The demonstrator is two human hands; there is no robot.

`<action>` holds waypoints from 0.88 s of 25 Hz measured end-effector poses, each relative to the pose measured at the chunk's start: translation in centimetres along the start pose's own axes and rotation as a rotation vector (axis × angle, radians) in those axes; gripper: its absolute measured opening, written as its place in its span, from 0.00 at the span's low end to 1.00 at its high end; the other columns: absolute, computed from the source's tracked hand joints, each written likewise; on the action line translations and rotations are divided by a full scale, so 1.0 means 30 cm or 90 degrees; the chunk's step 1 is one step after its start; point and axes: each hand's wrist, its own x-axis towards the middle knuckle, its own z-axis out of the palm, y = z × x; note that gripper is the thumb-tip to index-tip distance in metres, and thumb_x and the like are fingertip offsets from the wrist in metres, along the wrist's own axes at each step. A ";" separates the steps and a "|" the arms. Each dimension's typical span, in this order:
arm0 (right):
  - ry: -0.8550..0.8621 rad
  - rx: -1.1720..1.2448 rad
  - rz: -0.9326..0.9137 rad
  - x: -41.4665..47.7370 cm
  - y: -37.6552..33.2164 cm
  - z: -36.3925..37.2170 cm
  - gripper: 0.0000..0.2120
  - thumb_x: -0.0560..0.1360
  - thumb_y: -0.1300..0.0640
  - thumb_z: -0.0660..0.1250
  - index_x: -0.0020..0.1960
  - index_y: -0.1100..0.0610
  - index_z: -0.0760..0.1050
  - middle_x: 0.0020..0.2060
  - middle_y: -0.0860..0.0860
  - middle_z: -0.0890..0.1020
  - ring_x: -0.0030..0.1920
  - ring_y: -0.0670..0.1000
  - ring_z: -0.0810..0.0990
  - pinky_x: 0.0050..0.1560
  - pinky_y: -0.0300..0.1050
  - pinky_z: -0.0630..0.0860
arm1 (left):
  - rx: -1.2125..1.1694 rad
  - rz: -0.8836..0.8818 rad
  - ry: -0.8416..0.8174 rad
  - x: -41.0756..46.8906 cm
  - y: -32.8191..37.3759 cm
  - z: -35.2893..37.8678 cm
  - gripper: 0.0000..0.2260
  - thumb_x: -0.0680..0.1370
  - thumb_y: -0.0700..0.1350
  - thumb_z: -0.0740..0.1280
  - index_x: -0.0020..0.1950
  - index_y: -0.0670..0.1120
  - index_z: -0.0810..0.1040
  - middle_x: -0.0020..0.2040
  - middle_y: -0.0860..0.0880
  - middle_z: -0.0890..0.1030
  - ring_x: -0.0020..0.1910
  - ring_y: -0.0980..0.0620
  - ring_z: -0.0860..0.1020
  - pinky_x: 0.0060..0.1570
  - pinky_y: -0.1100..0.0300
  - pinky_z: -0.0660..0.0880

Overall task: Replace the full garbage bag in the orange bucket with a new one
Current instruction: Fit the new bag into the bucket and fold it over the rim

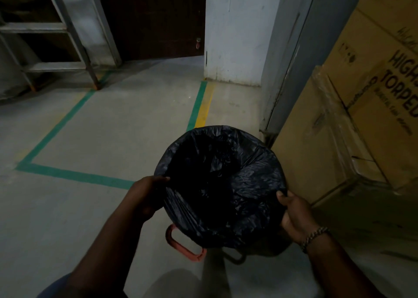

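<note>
A black garbage bag (222, 184) is spread over the mouth of the orange bucket (184, 244), and its edge is folded down over the rim, so only the bucket's handle shows below the plastic. The bag hangs open and hollow between the two hands; I see no rubbish in it, but the inside is very dark. I judge this is the new bag, and the full one is already out, though no full bag is visible anywhere.

The left hand (144, 198) has its fingers (161, 180) closed on the bag's edge at the left side of the rim. The right hand (294, 216) grips the edge at the right side, thumb on top.

What seems left is only to pull the edge even around the rim and let go. The bucket stands on the floor (101, 139), just beside the cardboard boxes (362, 116) to the right of the right fingers.
</note>
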 end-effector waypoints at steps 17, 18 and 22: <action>0.044 -0.162 -0.058 0.030 -0.033 0.065 0.05 0.81 0.59 0.66 0.53 0.60 0.79 0.54 0.60 0.84 0.54 0.61 0.83 0.49 0.53 0.80 | 0.044 0.001 0.102 0.001 -0.002 -0.030 0.13 0.76 0.42 0.73 0.58 0.37 0.80 0.42 0.39 0.81 0.34 0.45 0.78 0.35 0.57 0.73; 0.041 -0.165 -0.057 0.028 -0.038 0.065 0.05 0.81 0.60 0.65 0.53 0.60 0.79 0.54 0.60 0.84 0.53 0.61 0.83 0.49 0.53 0.80 | 0.054 0.009 0.112 -0.001 -0.002 -0.028 0.14 0.76 0.42 0.73 0.59 0.37 0.80 0.42 0.39 0.81 0.33 0.45 0.78 0.35 0.57 0.73; 0.037 -0.182 -0.059 0.029 -0.058 0.049 0.08 0.82 0.61 0.64 0.57 0.63 0.79 0.54 0.60 0.83 0.53 0.60 0.82 0.49 0.51 0.79 | 0.043 -0.020 0.046 -0.044 -0.006 -0.012 0.11 0.77 0.40 0.70 0.58 0.41 0.80 0.49 0.39 0.84 0.44 0.42 0.81 0.44 0.53 0.77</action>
